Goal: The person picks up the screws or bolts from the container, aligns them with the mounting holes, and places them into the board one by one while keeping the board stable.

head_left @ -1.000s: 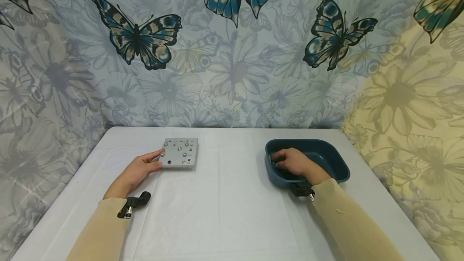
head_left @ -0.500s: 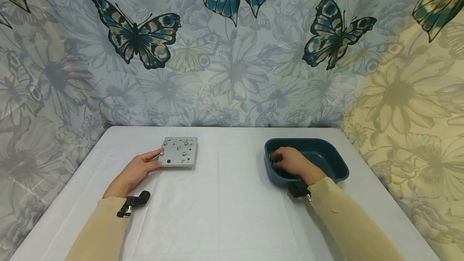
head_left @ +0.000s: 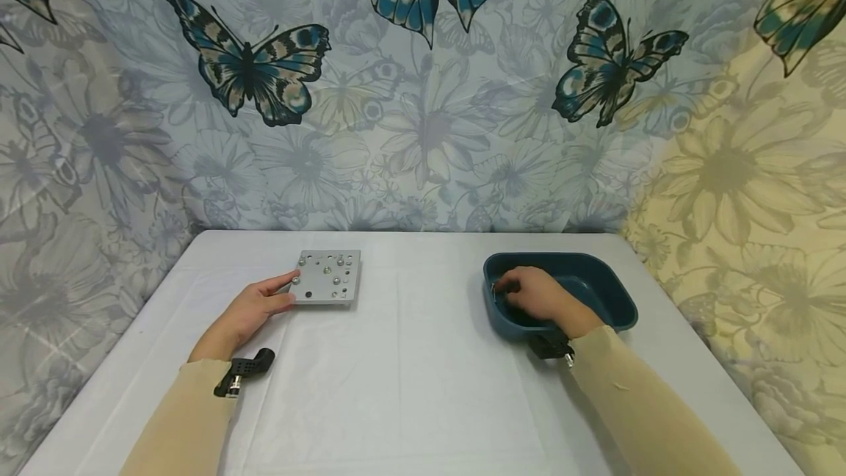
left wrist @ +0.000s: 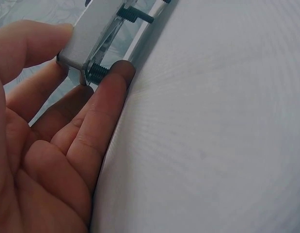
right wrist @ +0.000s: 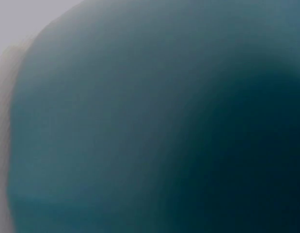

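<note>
My left hand (head_left: 244,314) grips the near left edge of a square silver metal plate (head_left: 320,289) between thumb and fingers. The plate has several holes, with screw heads standing in some of them. From the left wrist view, threaded screw shanks (left wrist: 97,73) poke out beneath the plate, and one fingertip lies beside them. My right hand (head_left: 535,294) reaches down into a dark teal plastic basin (head_left: 598,292), fingers bent toward its left wall. A small shiny bit (head_left: 493,289) shows at those fingertips; whether they pinch it I cannot tell. The right wrist view holds only blurred basin wall.
A white cloth (head_left: 410,373) covers the table, which runs between plate and basin. Behind it hangs a patterned backdrop (head_left: 429,153) with butterflies. A black wrist camera (head_left: 247,367) sits on the left wrist, another (head_left: 550,346) close by the basin's front rim.
My right hand shifts slightly within the basin, its fingers moving a little near the left wall. The left hand and the plate stay in place.
</note>
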A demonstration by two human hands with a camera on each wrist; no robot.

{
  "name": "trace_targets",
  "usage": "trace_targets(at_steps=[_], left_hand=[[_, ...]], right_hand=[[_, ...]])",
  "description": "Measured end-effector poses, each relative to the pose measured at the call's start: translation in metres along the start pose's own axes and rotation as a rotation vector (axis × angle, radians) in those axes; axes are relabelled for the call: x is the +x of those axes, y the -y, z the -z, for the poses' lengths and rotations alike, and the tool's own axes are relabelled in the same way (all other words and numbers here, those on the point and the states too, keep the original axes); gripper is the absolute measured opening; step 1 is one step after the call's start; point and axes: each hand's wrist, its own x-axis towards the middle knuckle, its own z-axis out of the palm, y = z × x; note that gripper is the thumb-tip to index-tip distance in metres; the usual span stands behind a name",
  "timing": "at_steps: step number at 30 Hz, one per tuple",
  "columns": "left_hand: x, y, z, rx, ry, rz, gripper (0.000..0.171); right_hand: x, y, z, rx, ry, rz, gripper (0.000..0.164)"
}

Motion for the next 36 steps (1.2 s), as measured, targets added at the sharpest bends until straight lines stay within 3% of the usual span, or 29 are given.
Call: trace_targets(at_steps=[6,14,21,24,27,36], left_hand=[[0.0,0.001,0.0,0.001,-0.003,-0.004,0.065],[0.001,0.001,-0.001,-0.008,-0.003,-0.005,0.064],[0.001,0.003,0.0,-0.014,-0.005,-0.01,0.063],[0.001,0.003,0.0,-0.008,-0.005,-0.007,0.063],[0.0,0.003,0.0,-0.002,-0.004,-0.004,0.064],[0.002,0.004,0.001,0.008,-0.001,-0.008,0.066]], right_hand=[[-0.007,0.004,0.012,0.185,-0.03,-0.079,0.028],[-0.016,0.004,0.027,0.538,-0.082,-0.228,0.043],[-0.007,0.007,0.03,1.147,-0.131,-0.294,0.04],[-0.001,0.014,0.031,1.3,-0.163,-0.318,0.035],[0.006,0.022,0.033,1.339,-0.172,-0.328,0.037],[0.031,0.057,0.032,1.315,-0.175,-0.31,0.042]])
